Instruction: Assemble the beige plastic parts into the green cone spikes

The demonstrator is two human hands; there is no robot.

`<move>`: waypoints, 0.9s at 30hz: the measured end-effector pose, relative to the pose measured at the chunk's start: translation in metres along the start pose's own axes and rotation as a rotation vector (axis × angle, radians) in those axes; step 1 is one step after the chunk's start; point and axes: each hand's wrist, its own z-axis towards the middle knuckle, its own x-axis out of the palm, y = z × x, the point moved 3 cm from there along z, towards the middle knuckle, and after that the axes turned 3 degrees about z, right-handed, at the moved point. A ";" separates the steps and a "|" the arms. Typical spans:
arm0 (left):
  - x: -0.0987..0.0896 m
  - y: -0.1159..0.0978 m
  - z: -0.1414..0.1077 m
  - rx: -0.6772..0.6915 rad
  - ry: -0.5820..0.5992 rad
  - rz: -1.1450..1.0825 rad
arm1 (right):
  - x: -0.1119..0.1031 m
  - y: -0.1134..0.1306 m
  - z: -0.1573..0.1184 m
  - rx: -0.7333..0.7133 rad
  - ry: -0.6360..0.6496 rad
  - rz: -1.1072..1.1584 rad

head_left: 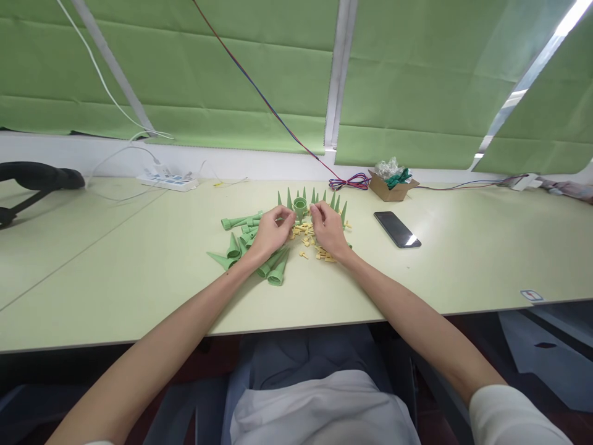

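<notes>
A green hollow cone (300,206) is held point down, its round open end facing up, between my two hands. My left hand (274,231) is closed in a pinch at the cone's left side. My right hand (328,228) has thumb and forefinger pinched just right of the cone; whatever is in them is too small to make out. Small yellow plastic pieces (304,230) lie scattered below and between the hands. Around and under my left forearm is a pile of green cones (277,275). Behind the hands, several cones (337,203) stand upright with their points up.
A black phone (397,230) lies to the right. Behind it is a small cardboard box (391,189) with clear plastic and green material, beside coiled red and blue wire (349,181). A white power strip (169,181) and a black object (37,179) are at the left.
</notes>
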 end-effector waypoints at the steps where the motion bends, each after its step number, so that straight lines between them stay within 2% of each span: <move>1: 0.001 0.001 0.000 -0.034 0.019 -0.053 | 0.000 0.001 0.000 -0.007 0.006 -0.004; 5: 0.003 0.004 0.002 -0.171 0.065 -0.257 | 0.000 0.003 0.000 -0.069 0.045 -0.034; 11: 0.003 0.006 0.002 -0.281 0.075 -0.355 | 0.002 0.003 0.000 -0.096 0.085 -0.020; 17: 0.003 0.002 0.001 -0.242 0.110 -0.386 | 0.002 0.000 0.000 -0.039 0.087 -0.002; 27: 0.001 -0.004 -0.003 -0.095 0.120 -0.211 | 0.001 0.001 0.000 0.015 0.087 -0.074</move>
